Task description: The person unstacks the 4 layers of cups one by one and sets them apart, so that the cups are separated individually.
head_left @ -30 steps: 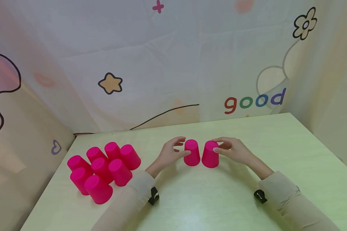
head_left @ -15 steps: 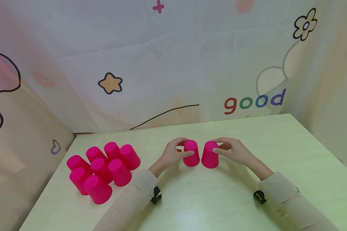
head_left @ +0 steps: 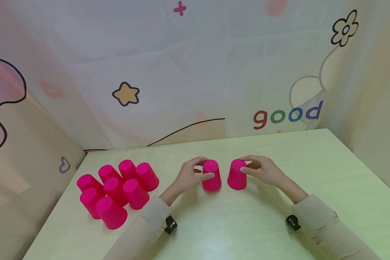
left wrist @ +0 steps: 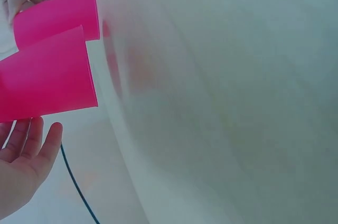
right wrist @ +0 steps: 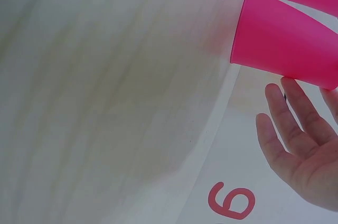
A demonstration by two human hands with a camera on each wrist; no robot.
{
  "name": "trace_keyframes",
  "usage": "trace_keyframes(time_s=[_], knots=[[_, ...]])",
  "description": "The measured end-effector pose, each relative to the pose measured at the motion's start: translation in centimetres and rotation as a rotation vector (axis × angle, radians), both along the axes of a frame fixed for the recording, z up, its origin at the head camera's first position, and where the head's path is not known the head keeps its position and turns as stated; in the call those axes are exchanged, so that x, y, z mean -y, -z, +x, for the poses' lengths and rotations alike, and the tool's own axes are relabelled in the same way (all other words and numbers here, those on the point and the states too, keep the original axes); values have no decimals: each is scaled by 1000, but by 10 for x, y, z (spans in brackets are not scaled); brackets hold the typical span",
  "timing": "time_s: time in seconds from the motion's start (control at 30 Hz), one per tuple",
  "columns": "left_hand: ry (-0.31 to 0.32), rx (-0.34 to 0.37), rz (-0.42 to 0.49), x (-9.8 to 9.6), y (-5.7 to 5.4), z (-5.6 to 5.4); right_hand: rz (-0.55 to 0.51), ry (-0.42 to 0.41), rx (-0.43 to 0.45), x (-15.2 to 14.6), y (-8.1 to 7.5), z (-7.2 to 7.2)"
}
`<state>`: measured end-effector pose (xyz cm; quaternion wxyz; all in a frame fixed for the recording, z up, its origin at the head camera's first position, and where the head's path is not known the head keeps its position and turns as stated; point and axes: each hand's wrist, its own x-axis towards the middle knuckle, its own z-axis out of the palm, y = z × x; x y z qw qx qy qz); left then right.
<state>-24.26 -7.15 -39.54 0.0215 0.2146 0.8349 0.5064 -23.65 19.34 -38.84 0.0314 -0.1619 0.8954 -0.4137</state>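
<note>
Two pink cups stand upside down near the middle of the table. My left hand point(head_left: 190, 175) pinches the left cup point(head_left: 212, 183) between thumb and fingers; its rim seems slightly off the tabletop. A narrow gap separates it from the right cup point(head_left: 236, 180), which rests mouth down. Thumb and index finger of my right hand point(head_left: 265, 170) hold that one near its base. In the left wrist view, the left cup point(left wrist: 50, 78) is tilted by the camera angle, with loose fingers below it. The right wrist view has the right cup point(right wrist: 285, 42) above spread fingers.
Several more upside-down pink cups point(head_left: 112, 215) cluster on the left of the pale table point(head_left: 234, 231). A printed curtain point(head_left: 182, 79) hangs behind the table's far edge. Black wrist straps point(head_left: 293, 222) show at both sleeves.
My left hand has closed on the left cup and moved it a little left and nearer, widening the gap. The right hand and its cup have stayed almost still.
</note>
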Motion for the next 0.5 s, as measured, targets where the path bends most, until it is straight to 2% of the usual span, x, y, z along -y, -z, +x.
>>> trace_keyframes(time_s=[0.33, 0.4, 0.5], knots=[[-1, -37, 16, 17, -4, 15, 0, -3, -5, 0, -1, 1], [-2, -29, 20, 19, -11, 23, 1, -3, -8, -1, -1, 1], [0, -29, 26, 23, -13, 28, -3, -2, -4, -1, -1, 1]])
